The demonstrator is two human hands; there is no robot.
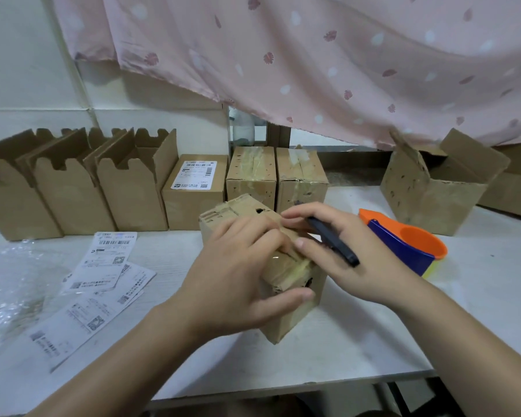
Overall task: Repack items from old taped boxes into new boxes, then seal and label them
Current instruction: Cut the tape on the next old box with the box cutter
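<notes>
An old, worn taped box point(286, 314) stands at the middle of the white table point(373, 335). My left hand point(238, 272) grips it from the near side, fingers over the taped top and thumb on the front corner. My right hand point(352, 254) rests on the box top from the right and holds a dark pen-like cutter point(333, 240) between its fingers. Two more old taped boxes point(251, 176) point(301, 179) stand just behind. A sealed new box with a label point(194, 188) stands left of them.
Three open new boxes point(73, 188) line the back left. Loose shipping labels point(103, 275) and bubble wrap point(9, 284) lie at the left. An orange and blue tape dispenser point(409, 245) sits right of the hands, an opened old box point(433, 188) behind it. A pink curtain point(313, 55) hangs above.
</notes>
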